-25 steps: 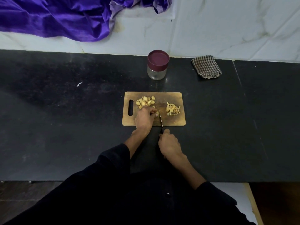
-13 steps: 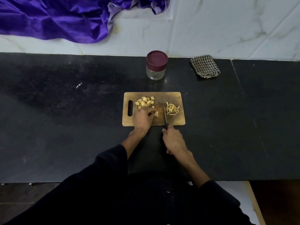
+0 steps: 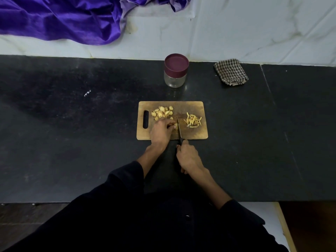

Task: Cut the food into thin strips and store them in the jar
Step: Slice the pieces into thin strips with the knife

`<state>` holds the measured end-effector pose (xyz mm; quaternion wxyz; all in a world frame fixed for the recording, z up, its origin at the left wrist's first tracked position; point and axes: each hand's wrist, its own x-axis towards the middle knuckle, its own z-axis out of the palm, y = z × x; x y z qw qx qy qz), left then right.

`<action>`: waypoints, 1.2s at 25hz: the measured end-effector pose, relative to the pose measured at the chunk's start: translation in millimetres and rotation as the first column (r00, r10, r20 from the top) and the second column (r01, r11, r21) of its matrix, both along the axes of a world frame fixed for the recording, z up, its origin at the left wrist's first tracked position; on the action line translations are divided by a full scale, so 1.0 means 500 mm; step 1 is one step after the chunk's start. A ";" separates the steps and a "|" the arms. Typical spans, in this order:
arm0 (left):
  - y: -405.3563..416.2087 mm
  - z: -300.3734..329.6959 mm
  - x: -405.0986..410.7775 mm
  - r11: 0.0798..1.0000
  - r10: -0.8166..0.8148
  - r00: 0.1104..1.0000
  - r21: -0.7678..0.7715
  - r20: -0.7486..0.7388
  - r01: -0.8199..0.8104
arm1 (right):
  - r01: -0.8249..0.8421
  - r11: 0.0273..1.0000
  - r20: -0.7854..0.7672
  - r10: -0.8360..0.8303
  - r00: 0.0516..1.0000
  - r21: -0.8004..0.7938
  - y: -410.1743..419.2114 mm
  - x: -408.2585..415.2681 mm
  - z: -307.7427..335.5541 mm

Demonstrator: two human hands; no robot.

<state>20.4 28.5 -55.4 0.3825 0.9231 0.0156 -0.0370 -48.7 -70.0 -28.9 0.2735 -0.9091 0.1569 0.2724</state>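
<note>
A wooden cutting board [image 3: 190, 135] lies on the black counter. A pile of pale yellow food slices [image 3: 162, 112] sits at its upper left, and a small heap of thin cut strips [image 3: 193, 120] lies on its right. My left hand [image 3: 162, 132] pins one food piece [image 3: 175, 126] against the board. My right hand [image 3: 188, 157] grips a black-handled knife [image 3: 179, 128], whose blade rests right beside the pinned piece. Behind the board stands a glass jar [image 3: 175, 70] with its maroon lid on.
A folded checked cloth [image 3: 231, 72] lies at the back right near the white marble wall. Purple satin fabric [image 3: 60, 19] hangs over the wall at the upper left. The black counter [image 3: 72, 133] ends close to my body.
My right hand swung the knife right toward the strips, then brought the blade back left against the piece under my left hand. My left hand stayed put.
</note>
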 end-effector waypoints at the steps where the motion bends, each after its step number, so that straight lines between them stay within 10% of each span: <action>1: -0.001 0.000 0.001 1.000 0.001 1.000 -0.004 -0.004 -0.001 | 0.009 1.000 -0.005 -0.009 1.000 -0.004 0.004 0.001 -0.002; 30: 0.000 0.003 -0.002 1.000 0.004 1.000 0.013 0.006 -0.004 | -0.009 1.000 0.036 0.009 0.999 0.000 0.009 0.003 0.014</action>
